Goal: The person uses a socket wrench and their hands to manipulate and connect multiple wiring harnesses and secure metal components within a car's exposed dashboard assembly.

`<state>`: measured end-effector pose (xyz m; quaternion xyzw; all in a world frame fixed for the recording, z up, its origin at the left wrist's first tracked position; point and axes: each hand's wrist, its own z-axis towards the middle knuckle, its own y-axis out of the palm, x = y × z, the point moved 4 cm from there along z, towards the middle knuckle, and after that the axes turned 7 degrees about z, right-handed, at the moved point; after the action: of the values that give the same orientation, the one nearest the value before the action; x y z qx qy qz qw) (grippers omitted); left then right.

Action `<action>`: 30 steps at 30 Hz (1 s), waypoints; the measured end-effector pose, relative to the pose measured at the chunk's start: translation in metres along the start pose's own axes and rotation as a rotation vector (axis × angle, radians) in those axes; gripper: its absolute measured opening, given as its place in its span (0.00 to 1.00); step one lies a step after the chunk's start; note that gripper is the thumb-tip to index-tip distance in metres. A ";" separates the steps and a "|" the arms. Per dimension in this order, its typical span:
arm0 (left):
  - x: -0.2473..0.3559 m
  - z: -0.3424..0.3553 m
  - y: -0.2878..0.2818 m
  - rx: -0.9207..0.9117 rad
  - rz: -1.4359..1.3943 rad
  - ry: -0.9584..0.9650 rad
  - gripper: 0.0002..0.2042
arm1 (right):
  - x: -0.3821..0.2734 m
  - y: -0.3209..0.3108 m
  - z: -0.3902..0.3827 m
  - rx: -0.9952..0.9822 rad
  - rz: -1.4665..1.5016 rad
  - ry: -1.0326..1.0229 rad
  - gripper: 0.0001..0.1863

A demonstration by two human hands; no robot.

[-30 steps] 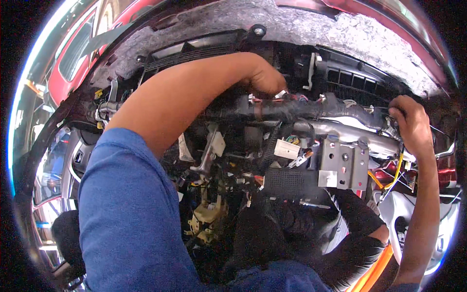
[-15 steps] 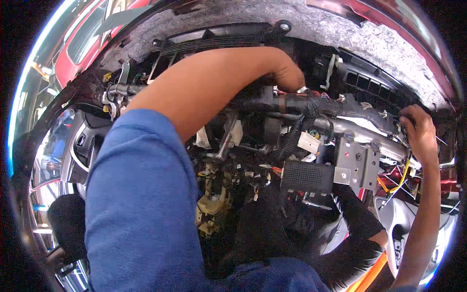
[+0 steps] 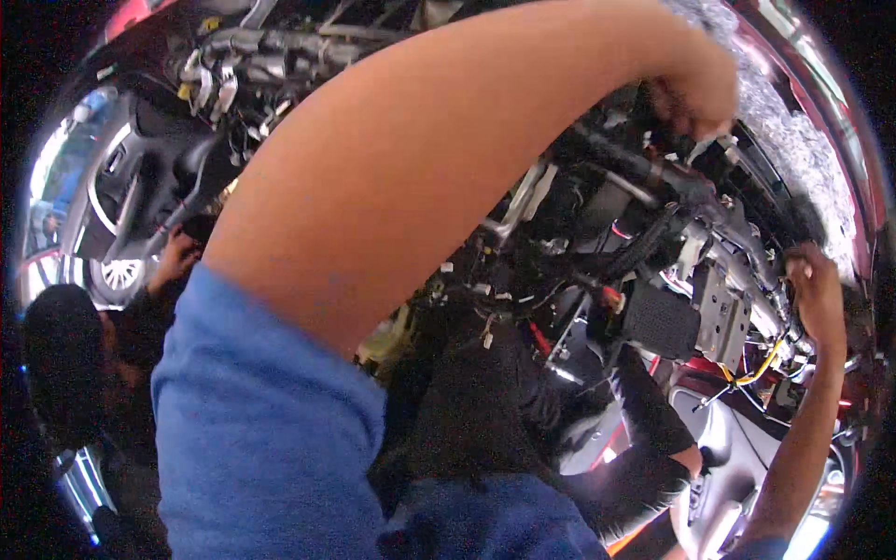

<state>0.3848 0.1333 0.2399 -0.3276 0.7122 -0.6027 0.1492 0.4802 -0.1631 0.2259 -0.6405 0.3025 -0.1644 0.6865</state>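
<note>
My left arm, in a blue sleeve, reaches across to the upper right over a stripped car dashboard. There my left hand (image 3: 698,91) is bent down with curled fingers over the dark upper dash frame (image 3: 761,173); motion blurs it, and what it grips is hidden. My right hand (image 3: 818,291) is closed at the right end of the metal crossbar (image 3: 737,273), its fingers curled at a dark part I cannot make out. Between my arms are a black box (image 3: 661,319), a metal bracket (image 3: 721,322) and a thick black wiring harness (image 3: 644,245). Yellow wires (image 3: 761,367) hang below my right hand's side.
At the left, a person in dark clothing (image 3: 65,373) has a hand (image 3: 177,257) near the open door (image 3: 154,173). Black-sleeved limbs (image 3: 644,401) of another person show at lower right, beside a grey door panel (image 3: 719,448). Loose connectors (image 3: 488,334) dangle mid-cabin.
The view has shifted and tilted. My left hand has moved right along the dash, closer to my right hand, which stays near the right end. A person's hand now shows at the left.
</note>
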 end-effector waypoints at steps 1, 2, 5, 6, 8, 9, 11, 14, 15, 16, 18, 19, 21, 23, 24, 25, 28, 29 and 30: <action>0.035 -0.014 -0.026 0.388 -0.473 -0.304 0.08 | -0.020 -0.031 -0.012 0.084 -0.002 -0.005 0.15; 0.013 -0.005 -0.034 0.540 0.239 -0.139 0.06 | -0.061 -0.036 0.010 0.078 0.105 -0.117 0.15; 0.161 -0.119 -0.011 1.139 0.075 -0.558 0.11 | -0.135 -0.021 0.050 0.022 0.125 -0.285 0.16; 0.176 -0.134 0.012 1.313 0.543 -0.419 0.07 | -0.165 -0.013 0.065 -0.088 0.286 -0.320 0.16; 0.207 -0.136 0.066 1.685 -0.341 -0.378 0.11 | -0.174 0.012 0.098 -0.268 0.374 -0.387 0.15; 0.222 -0.126 0.104 1.819 -1.277 -0.278 0.16 | -0.176 0.019 0.108 -0.335 0.318 -0.462 0.14; 0.261 -0.114 0.168 1.705 -1.456 -0.646 0.16 | -0.201 0.038 0.120 -0.570 0.183 -0.388 0.13; 0.293 -0.084 0.209 1.543 -1.520 -1.044 0.12 | -0.204 0.060 0.131 -0.674 0.182 -0.185 0.11; 0.294 -0.076 0.219 1.561 -1.568 -1.071 0.10 | -0.199 0.063 0.140 -0.662 0.174 -0.191 0.11; 0.292 -0.071 0.226 1.578 -1.618 -1.096 0.08 | -0.195 0.067 0.147 -0.788 0.097 -0.332 0.10; 0.272 -0.077 0.219 1.472 -1.257 -1.185 0.10 | -0.190 0.079 0.156 -0.911 0.008 -0.469 0.09; 0.262 -0.082 0.211 1.338 -0.904 -1.257 0.14 | -0.186 0.086 0.160 -0.962 0.115 -0.327 0.13; 0.247 -0.080 0.200 1.253 -0.774 -1.264 0.19 | -0.179 0.100 0.165 -1.008 0.223 -0.185 0.18; 0.233 -0.070 0.194 1.121 -0.715 -1.205 0.30 | -0.180 0.113 0.168 -1.004 0.147 -0.165 0.21; 0.230 -0.065 0.196 1.123 -0.715 -1.206 0.30 | -0.182 0.116 0.169 -1.002 0.109 -0.155 0.23; 0.228 -0.060 0.199 1.086 -0.672 -1.215 0.30 | -0.192 0.113 0.168 -1.021 0.063 -0.444 0.23; 0.223 -0.052 0.202 1.019 -0.707 -1.197 0.31 | -0.198 0.108 0.166 -1.074 0.002 -0.867 0.19; 0.224 -0.055 0.201 1.023 -0.731 -1.201 0.31 | -0.206 0.107 0.165 -1.078 0.008 -0.878 0.19; 0.223 -0.056 0.202 1.033 -0.761 -1.191 0.31 | -0.215 0.105 0.163 -1.068 -0.019 -0.846 0.19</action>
<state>0.1279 0.0438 0.1007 -0.6947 -0.0041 -0.5874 0.4151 0.4016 0.1091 0.1670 -0.9033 0.0422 0.2660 0.3340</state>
